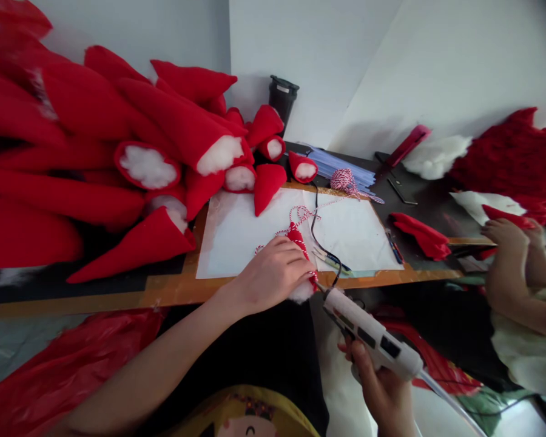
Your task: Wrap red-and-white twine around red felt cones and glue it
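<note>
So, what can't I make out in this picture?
All in the head view:
Red cone: its middle, hidden by the left hand.
Right hand: some fingers, hidden behind the glue gun.
Piled red cones: cut off by the left edge.
Label on the black cup: too small to read.
Co-worker: cut off by the right edge.

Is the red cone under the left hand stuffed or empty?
Stuffed: the red cone has white filling showing at its near end, by the glue gun.
</note>
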The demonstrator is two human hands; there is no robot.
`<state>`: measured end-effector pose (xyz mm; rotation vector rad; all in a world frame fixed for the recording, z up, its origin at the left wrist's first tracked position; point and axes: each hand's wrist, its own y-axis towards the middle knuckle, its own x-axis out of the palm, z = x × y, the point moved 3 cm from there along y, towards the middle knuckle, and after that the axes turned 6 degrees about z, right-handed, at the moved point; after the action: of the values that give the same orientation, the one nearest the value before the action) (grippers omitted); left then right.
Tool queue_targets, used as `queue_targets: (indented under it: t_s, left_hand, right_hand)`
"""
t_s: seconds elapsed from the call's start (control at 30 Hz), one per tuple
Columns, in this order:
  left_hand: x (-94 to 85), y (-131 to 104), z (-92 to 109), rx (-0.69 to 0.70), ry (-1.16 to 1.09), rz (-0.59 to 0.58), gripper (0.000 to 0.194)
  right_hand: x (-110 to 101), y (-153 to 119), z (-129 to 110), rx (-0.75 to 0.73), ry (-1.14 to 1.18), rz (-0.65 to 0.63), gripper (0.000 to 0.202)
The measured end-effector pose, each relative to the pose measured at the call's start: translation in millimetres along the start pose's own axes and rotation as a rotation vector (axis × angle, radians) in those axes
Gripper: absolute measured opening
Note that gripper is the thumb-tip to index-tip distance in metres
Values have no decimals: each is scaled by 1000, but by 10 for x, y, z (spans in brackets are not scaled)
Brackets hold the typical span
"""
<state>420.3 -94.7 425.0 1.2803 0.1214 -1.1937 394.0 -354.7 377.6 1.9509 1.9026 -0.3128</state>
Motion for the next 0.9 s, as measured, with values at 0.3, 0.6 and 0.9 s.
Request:
queue_targets:
  t_s: [0.3,0.6,0.9]
  left_hand:
    - [16,3,20,8,8,3,21]
    - [-9,16,45,25,20,13,22]
    - [-36,-39,21,38,-25,78,14]
  right_hand:
    - [10,-10,-81,-21,49,-67,27]
    - [-39,-3,-15,-13,-4,25,27]
    - [71,-13,-110,13,95,-65,28]
